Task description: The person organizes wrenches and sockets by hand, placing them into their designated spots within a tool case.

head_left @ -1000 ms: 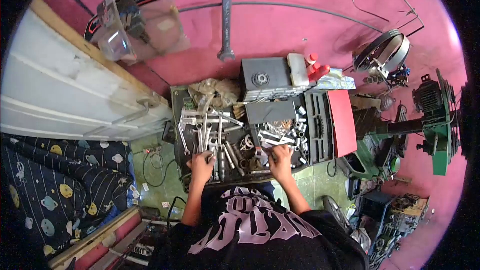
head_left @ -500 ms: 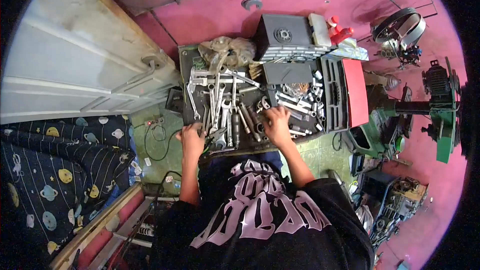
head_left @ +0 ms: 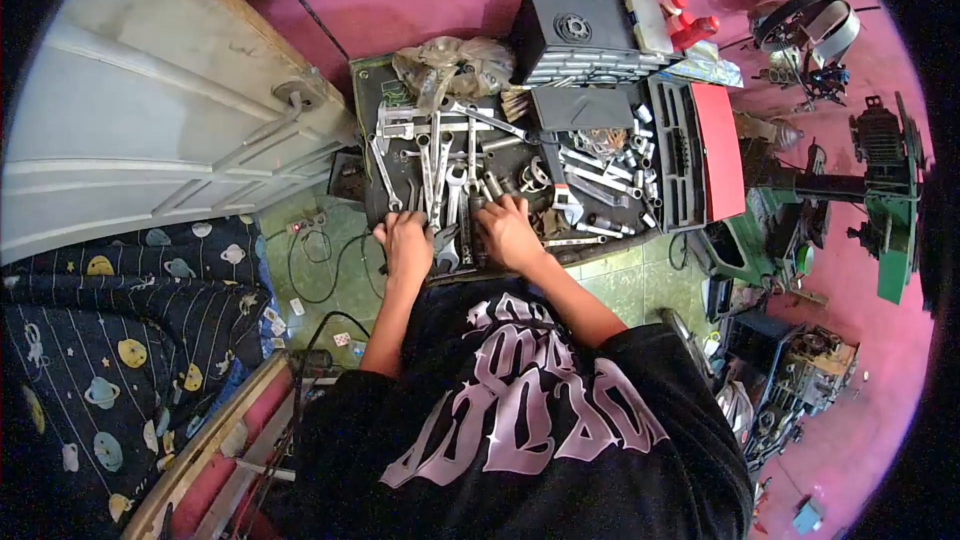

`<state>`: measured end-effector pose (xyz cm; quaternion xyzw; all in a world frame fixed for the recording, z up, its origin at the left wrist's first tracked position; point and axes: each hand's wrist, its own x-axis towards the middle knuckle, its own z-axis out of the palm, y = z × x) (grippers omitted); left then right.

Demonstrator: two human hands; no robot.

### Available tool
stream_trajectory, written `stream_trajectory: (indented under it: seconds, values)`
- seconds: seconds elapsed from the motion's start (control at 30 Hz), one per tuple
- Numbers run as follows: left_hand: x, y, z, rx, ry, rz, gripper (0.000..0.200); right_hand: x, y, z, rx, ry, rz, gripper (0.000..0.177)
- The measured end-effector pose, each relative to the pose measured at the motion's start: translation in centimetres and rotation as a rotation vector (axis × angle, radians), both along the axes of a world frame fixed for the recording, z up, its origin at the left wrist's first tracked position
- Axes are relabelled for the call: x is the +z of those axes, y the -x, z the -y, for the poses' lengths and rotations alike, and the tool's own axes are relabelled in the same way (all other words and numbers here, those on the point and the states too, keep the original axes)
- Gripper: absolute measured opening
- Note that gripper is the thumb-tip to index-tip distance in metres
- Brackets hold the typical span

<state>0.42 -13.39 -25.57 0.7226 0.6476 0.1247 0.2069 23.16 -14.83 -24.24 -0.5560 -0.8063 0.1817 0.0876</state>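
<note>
My left hand (head_left: 407,243) rests at the front left of the tool-covered table, fingers bent down beside black-jawed pliers (head_left: 441,239); whether it grips anything is hidden. My right hand (head_left: 508,233) reaches over dark cylindrical tools (head_left: 478,212) at the front middle, its fingers curled down onto them. Between and behind the hands lie several combination wrenches (head_left: 425,165). A silver caliper (head_left: 440,127) lies farther back. An adjustable wrench (head_left: 567,202) is to the right of my right hand, near loose sockets (head_left: 640,155).
A black drawer cabinet (head_left: 575,35) and a plastic bag (head_left: 455,70) stand at the table's back. The open red case (head_left: 715,150) is on the right. A white door (head_left: 160,100) stands left, and a green machine (head_left: 897,250) far right.
My right hand has moved left onto the dark tools, uncovering the adjustable wrench. My left hand has shifted slightly right. The whole view has tilted, so the table appears higher.
</note>
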Motion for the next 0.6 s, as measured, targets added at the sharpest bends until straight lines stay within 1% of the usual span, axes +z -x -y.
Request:
stream_trajectory:
  seconds: [0.1,0.17,0.23,0.3,0.37,0.4,0.47,0.57,0.6]
  values:
    - [0.4,-0.4,-0.4,-0.014,-0.002,-0.016,0.024,0.3,0.5,-1.3,0.01,-0.062,0.033,0.029]
    - [1.0,-0.9,-0.7,0.035,0.049,-0.028,0.024,0.8,1.0,-2.2,0.026,-0.08,0.059,0.029]
    - [0.4,-1.3,-0.9,0.03,0.024,-0.057,0.025,0.8,2.0,-3.3,0.087,-0.097,0.105,0.027]
    - [0.1,-1.4,-1.0,0.028,-0.001,-0.089,0.025,0.4,3.1,-4.3,0.084,-0.084,0.083,0.024]
    - [0.0,-1.5,-1.3,0.003,-0.006,-0.109,0.024,0.0,4.3,-5.0,0.12,-0.08,0.165,0.031]
    - [-0.2,-1.6,-1.4,0.001,-0.005,-0.109,0.024,0.7,4.8,-5.3,0.137,-0.047,0.22,0.029]
    - [-0.7,-1.7,-1.6,0.024,0.05,-0.156,0.022,-0.2,5.6,-5.4,0.131,-0.053,0.215,0.028]
    - [-0.2,-1.9,-1.7,0.062,0.073,-0.102,0.022,-0.8,6.2,-5.3,0.132,-0.071,0.226,0.027]
    - [-0.4,-1.9,-1.6,0.063,0.073,-0.104,0.022,-0.7,6.3,-5.3,0.135,-0.042,0.237,0.026]
